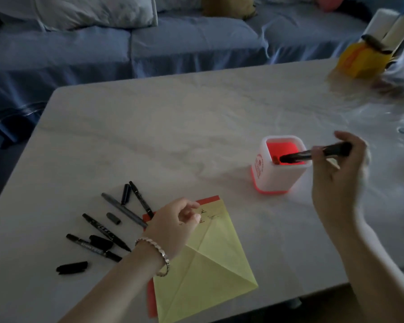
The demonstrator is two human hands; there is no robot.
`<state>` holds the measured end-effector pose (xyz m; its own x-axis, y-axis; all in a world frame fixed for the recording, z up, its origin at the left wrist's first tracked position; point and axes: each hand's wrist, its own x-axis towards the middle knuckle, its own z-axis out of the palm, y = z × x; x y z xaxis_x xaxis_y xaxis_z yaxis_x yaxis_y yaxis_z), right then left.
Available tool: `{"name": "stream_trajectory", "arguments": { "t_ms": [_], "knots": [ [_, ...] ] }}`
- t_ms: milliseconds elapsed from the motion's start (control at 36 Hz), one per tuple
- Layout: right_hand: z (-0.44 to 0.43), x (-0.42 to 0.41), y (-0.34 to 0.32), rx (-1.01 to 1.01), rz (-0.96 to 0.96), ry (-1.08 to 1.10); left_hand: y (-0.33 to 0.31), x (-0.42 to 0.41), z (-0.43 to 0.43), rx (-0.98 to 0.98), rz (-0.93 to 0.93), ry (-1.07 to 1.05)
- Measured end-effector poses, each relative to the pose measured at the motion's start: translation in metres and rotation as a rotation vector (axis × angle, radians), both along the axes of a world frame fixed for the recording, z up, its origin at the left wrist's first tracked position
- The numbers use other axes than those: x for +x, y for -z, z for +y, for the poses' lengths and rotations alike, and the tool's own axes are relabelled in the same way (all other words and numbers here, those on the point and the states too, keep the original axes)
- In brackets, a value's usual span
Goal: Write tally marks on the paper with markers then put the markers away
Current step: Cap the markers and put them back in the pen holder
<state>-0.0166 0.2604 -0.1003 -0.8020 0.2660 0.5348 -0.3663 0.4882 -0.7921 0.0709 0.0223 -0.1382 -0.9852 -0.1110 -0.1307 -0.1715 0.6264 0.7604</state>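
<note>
A creased yellow paper (210, 257) lies near the front of the table over a red sheet (152, 299), with black marks near its top corner. My left hand (173, 226) rests on the paper's upper left part, fingers loosely curled, holding nothing. My right hand (338, 176) grips a black marker (313, 155) held almost level, its tip over the opening of a white pen cup (278, 176) with a red inside. Several black and grey markers (105, 229) and loose caps (71, 267) lie scattered left of the paper.
The pale marble table (173, 127) reaches back to a blue sofa (149, 43) with cushions. A yellow box (362, 59) with white rolls and crinkled clear plastic (401, 73) sit at the table's far right corner.
</note>
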Motion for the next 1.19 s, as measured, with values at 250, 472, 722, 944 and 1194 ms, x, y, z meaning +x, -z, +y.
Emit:
{"name": "stream_trajectory", "arguments": {
  "t_ms": [250, 472, 722, 944, 1194],
  "knots": [
    [-0.013, -0.003, 0.026, 0.135, -0.054, 0.038, 0.000, 0.009, -0.011, 0.053, -0.004, -0.039],
    [-0.022, 0.026, 0.015, 0.349, 0.035, 0.026, 0.000, 0.018, -0.019, -0.012, 0.009, -0.022],
    [-0.128, 0.054, 0.036, 0.461, -0.543, -0.621, -0.001, 0.054, -0.068, 0.044, 0.024, -0.218],
    [-0.227, 0.028, 0.043, 0.700, -0.716, -0.684, -0.001, 0.081, -0.106, 0.035, 0.063, -0.371],
    [-0.239, 0.022, 0.050, 0.713, -0.802, -0.641, 0.000, 0.067, -0.119, -0.040, 0.094, -0.388]
  ]
}}
